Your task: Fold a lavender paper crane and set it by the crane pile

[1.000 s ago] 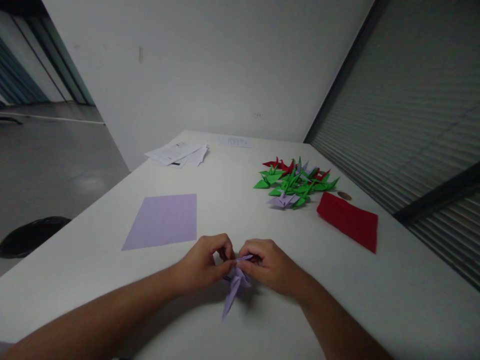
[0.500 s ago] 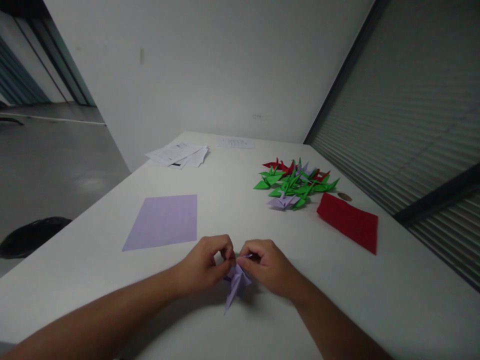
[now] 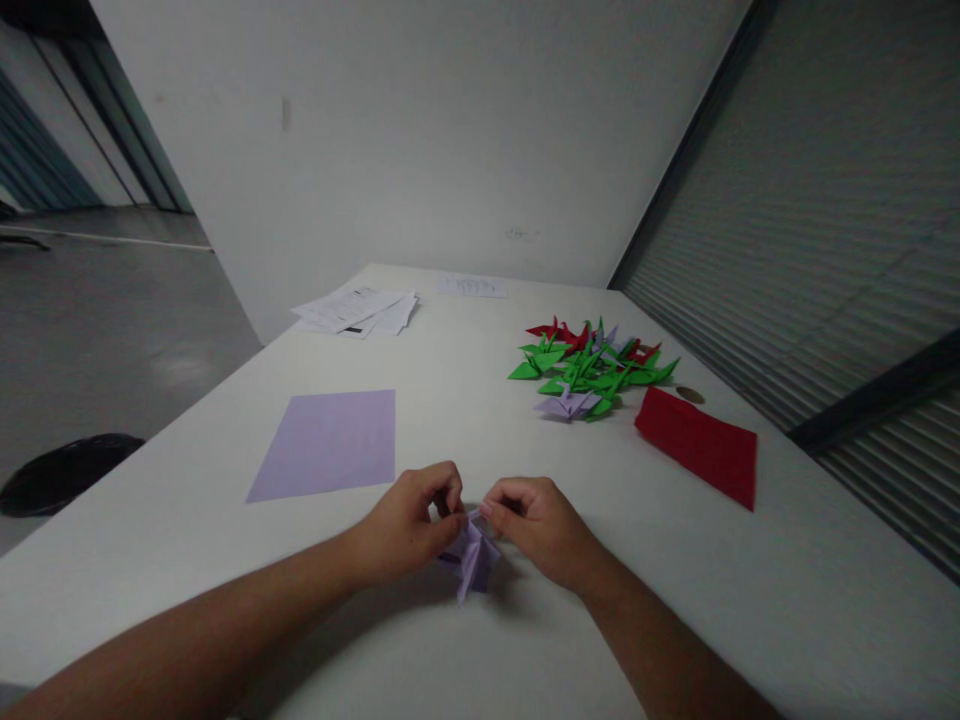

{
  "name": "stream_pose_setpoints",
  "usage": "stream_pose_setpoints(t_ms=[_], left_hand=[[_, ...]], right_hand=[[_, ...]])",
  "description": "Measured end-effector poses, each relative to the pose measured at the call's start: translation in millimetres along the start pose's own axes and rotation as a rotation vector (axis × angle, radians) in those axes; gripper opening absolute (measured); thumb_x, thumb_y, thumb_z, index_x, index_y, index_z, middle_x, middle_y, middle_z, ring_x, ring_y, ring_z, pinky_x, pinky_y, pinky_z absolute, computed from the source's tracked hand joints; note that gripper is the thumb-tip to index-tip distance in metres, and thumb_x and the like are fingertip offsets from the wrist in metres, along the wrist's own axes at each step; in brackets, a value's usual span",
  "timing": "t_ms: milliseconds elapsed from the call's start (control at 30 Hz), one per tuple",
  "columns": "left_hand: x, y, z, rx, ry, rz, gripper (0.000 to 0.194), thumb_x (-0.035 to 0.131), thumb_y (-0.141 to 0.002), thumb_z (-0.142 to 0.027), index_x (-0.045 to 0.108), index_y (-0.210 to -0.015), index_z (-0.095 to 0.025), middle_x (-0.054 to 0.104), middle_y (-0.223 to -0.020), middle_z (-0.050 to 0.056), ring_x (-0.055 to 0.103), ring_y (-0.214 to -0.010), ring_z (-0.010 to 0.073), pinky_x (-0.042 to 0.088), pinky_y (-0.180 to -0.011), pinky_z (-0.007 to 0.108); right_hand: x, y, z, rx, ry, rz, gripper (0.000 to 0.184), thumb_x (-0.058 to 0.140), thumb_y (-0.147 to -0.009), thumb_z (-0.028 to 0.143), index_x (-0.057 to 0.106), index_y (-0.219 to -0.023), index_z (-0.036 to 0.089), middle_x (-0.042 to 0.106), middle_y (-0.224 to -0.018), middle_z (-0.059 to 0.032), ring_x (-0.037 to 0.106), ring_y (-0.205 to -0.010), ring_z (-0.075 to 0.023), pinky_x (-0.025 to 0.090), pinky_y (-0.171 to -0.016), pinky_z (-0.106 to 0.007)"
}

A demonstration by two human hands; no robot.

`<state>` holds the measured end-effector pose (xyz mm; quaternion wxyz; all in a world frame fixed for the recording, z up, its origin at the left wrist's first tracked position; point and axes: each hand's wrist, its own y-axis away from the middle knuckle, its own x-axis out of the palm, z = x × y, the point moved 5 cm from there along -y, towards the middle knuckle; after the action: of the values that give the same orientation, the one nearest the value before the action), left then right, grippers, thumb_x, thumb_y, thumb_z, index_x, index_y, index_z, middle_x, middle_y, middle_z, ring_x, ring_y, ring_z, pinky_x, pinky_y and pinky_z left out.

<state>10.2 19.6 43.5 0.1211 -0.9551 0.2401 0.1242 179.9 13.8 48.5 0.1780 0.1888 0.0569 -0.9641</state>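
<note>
Between my two hands is a purple origami crane (image 3: 472,560), its folded point directed down toward me. My left hand (image 3: 420,520) pinches it at the upper left, thumb against bent forefinger. With thumb and forefinger together, my right hand (image 3: 540,525) grips a thin tip at the crane's upper right. Parts of the crane under the left fingers are hidden. A flat purple paper sheet (image 3: 334,445) lies on the table beyond my left hand.
Several finished paper cranes (image 3: 585,370), green, red and purple, are heaped at the back right. Near them lie red paper (image 3: 701,445) and a small brown disc (image 3: 690,394). Printed sheets (image 3: 360,308) rest at the back left of the white table (image 3: 465,400). A black bin (image 3: 67,470) stands beyond the left edge.
The crane has turned slightly, and its lower point has moved up and right. My right fingers have shifted a little, with the thin tip now showing between the hands.
</note>
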Motion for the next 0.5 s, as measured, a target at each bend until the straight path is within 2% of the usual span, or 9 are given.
stream_pose_setpoints(t_ms=[167,500], left_hand=[[1.3,0.6,2.4,-0.044,0.095,0.014,0.017,0.063,-0.079,-0.016,0.047,-0.076,-0.020,0.054,-0.070,-0.004,0.045,-0.063,0.0104,0.036,-0.059,0.024],[-1.3,-1.4,1.3,-0.040,0.047,-0.024,0.018,0.064,-0.078,-0.017,0.047,-0.073,-0.020,0.049,-0.067,-0.005,0.041,-0.061,0.0102,0.033,-0.057,0.024]], right_hand=[[-4.6,-1.0,-3.1,-0.004,0.047,-0.039,0.031,0.063,-0.089,0.036,0.063,-0.065,0.017,0.057,-0.058,0.0016,0.049,-0.057,-0.0120,0.035,-0.055,-0.024],[-6.8,-1.0,-1.2,-0.017,0.041,-0.049,0.030,0.062,-0.091,0.035,0.063,-0.067,0.017,0.058,-0.060,0.0010,0.051,-0.059,-0.0128,0.036,-0.058,-0.025]])
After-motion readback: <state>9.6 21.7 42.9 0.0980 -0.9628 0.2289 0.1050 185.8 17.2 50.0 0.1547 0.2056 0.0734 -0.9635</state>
